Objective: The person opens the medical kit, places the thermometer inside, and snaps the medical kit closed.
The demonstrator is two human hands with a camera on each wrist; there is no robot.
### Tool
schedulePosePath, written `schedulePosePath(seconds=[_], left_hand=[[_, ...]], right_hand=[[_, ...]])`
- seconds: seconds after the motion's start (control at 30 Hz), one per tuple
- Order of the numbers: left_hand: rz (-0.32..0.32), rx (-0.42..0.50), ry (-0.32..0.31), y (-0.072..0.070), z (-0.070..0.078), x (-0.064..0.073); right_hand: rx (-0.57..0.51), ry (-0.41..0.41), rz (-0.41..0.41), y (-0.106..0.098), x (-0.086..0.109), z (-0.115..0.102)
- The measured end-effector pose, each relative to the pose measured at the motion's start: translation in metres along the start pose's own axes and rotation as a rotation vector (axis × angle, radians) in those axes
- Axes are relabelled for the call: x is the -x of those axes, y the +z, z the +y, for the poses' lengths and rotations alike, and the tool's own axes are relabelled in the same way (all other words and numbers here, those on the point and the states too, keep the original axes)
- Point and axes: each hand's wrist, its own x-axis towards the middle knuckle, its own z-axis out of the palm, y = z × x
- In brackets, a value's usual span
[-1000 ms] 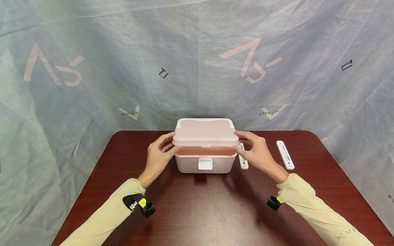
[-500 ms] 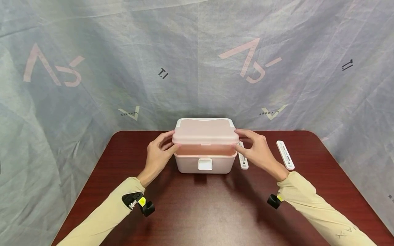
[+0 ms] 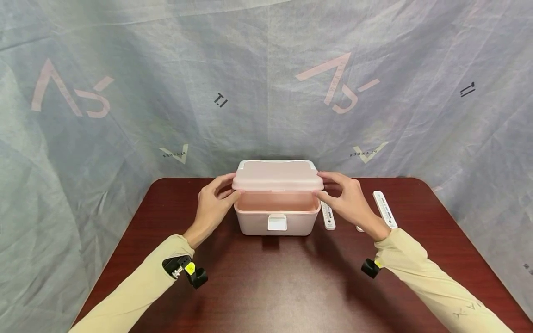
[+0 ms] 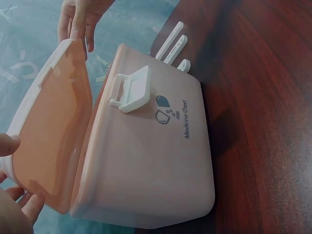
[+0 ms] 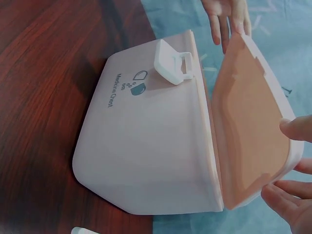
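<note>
A pale pink medicine chest (image 3: 255, 224) stands near the back of the table, its lid (image 3: 276, 176) raised part way and its white front latch (image 3: 277, 223) undone. At the lid's left corner my left hand (image 3: 213, 203) grips the edge, thumb at the front rim and fingers at the side. The right hand (image 3: 350, 199) holds the opposite corner in the same way. In the left wrist view the lid's orange-pink underside (image 4: 51, 126) shows, and the chest front bears the printed words "Medicine Chest". What lies on the chest's floor is hidden.
Right of the chest lie a white thermometer-like strip (image 3: 328, 216) and a second such strip (image 3: 384, 208). Another white end (image 3: 359, 228) peeks out by the right wrist. A grey printed cloth (image 3: 266, 92) hangs behind the dark red table (image 3: 270, 286).
Both hands have risen slightly, lifting the lid's front edge, so the gap above the chest has grown wider. The chest body stays in place.
</note>
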Motion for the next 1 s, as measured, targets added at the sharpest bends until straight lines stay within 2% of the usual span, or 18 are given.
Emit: schedulePosePath(seconds=[0.27, 0.43, 0.7, 0.8, 0.93, 1.0], left_hand=[[0.003, -0.036, 0.016, -0.002, -0.023, -0.012], [-0.011, -0.049, 0.009, -0.004, -0.021, -0.017], [-0.031, -0.104, 0.002, -0.006, -0.016, -0.022], [-0.019, -0.105, -0.003, -0.006, -0.016, -0.023], [0.001, -0.103, 0.004, -0.005, -0.016, -0.025], [0.005, -0.115, 0.006, -0.004, -0.010, -0.025]], right_hand=[[-0.016, -0.015, -0.003, -0.003, -0.005, 0.002], [0.003, -0.009, 0.006, -0.006, -0.009, -0.004], [-0.005, 0.002, 0.003, -0.012, -0.015, -0.036], [-0.005, 0.004, 0.006, -0.013, -0.017, -0.032], [-0.001, 0.011, 0.008, -0.012, -0.020, -0.014], [0.011, 0.018, 0.008, -0.011, -0.021, -0.004]])
